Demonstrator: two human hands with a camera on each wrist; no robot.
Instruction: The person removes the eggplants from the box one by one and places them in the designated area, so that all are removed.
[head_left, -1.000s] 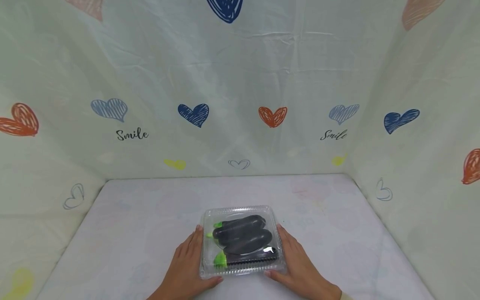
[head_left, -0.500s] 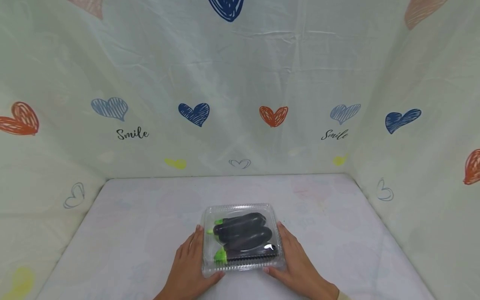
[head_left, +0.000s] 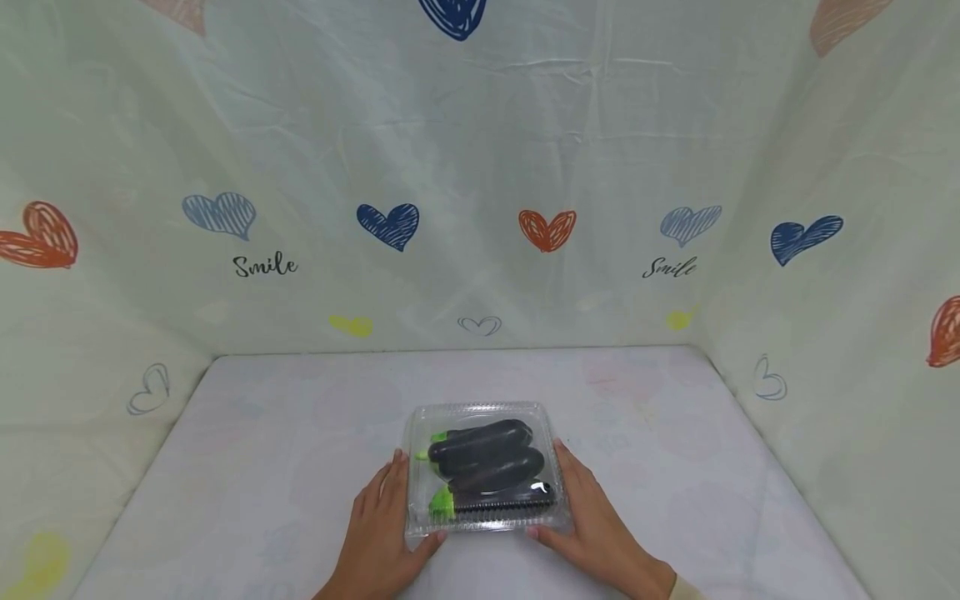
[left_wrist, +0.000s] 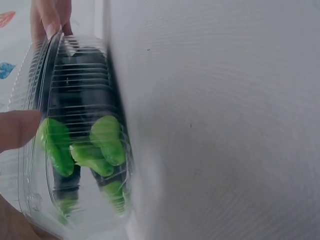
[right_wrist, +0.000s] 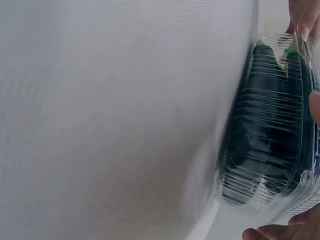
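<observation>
A clear plastic clamshell box with several dark eggplants inside is at the near middle of the table. Green caps face the left side. My left hand holds the box's left side, fingers along the wall and thumb by the near corner. On the opposite side my right hand grips in the same way, its thumb at the near right corner. Both wrist views show a thumb at the box's rim. The lid is closed over the eggplants.
A pale tabletop surrounds the box. Behind and at both sides hangs a light curtain printed with hearts and the word Smile. The table's back edge meets this curtain.
The box has shifted slightly away from me, its near edge now farther up the head view. Both hands keep their places at its sides, moving only a little.
</observation>
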